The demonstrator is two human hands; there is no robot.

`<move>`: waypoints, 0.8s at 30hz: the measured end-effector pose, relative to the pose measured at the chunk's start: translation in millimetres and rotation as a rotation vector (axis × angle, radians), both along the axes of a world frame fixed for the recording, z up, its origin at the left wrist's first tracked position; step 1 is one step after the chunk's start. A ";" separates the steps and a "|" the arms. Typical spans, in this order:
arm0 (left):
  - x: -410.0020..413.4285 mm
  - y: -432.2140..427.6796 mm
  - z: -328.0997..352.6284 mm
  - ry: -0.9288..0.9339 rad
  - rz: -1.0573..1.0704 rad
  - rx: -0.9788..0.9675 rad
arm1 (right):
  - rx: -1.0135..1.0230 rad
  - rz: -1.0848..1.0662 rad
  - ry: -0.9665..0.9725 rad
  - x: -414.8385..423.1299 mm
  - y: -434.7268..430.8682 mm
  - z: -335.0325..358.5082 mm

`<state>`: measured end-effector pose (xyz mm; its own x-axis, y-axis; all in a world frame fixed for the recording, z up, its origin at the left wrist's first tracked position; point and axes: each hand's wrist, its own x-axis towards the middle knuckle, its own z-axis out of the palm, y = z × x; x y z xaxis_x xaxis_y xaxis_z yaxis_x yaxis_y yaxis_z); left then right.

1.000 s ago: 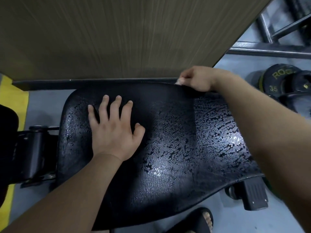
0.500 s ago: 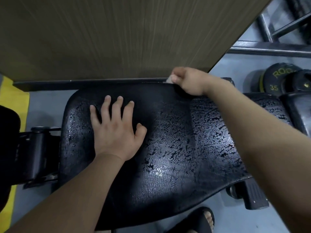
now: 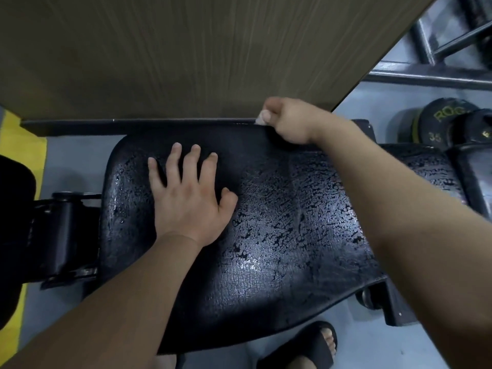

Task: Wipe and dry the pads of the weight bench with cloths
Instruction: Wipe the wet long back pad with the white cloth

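Observation:
The black, cracked bench pad (image 3: 279, 235) fills the middle of the view and shines where it is wet. My left hand (image 3: 190, 198) lies flat on its left half with the fingers spread. My right hand (image 3: 290, 122) is curled at the pad's far edge, next to the wooden wall, and grips a pale cloth (image 3: 261, 120). Only a small corner of the cloth shows between the fingers. A second black pad (image 3: 431, 161) continues to the right.
A wood-grain wall panel (image 3: 186, 54) stands just behind the bench. Black weight plates (image 3: 442, 123) and a steel rack frame (image 3: 431, 78) are at the right. The bench hinge bracket (image 3: 64, 233) sits at the left, a sandalled foot (image 3: 306, 347) below.
My right hand has slid left along the pad's far edge with the cloth. My left hand has stayed flat on the pad.

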<state>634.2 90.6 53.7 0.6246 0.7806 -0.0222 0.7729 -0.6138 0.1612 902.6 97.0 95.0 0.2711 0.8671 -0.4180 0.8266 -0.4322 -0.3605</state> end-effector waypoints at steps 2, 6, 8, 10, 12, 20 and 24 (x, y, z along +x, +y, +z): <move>0.0 0.4 -1.0 0.002 0.001 0.004 | 0.005 0.003 -0.017 16.0 -18.6 3.3; 0.2 0.9 -2.8 0.005 0.000 0.021 | -0.130 -0.058 -0.109 56.9 -56.6 15.9; 0.5 1.1 -2.9 -0.006 -0.005 0.023 | -0.297 -0.073 -0.198 72.7 -73.6 24.8; 0.6 1.2 -2.6 -0.015 -0.003 0.022 | -0.373 -0.100 -0.210 76.4 -75.2 27.9; 0.7 1.4 -2.9 -0.022 0.000 0.021 | -0.320 -0.110 -0.175 64.0 -59.9 23.9; 2.1 0.3 -1.4 0.025 -0.021 0.024 | -0.176 -0.189 -0.080 48.9 -72.7 11.1; 4.5 -0.9 5.2 0.073 -0.007 -0.015 | -0.236 -0.206 -0.139 62.5 -99.8 25.3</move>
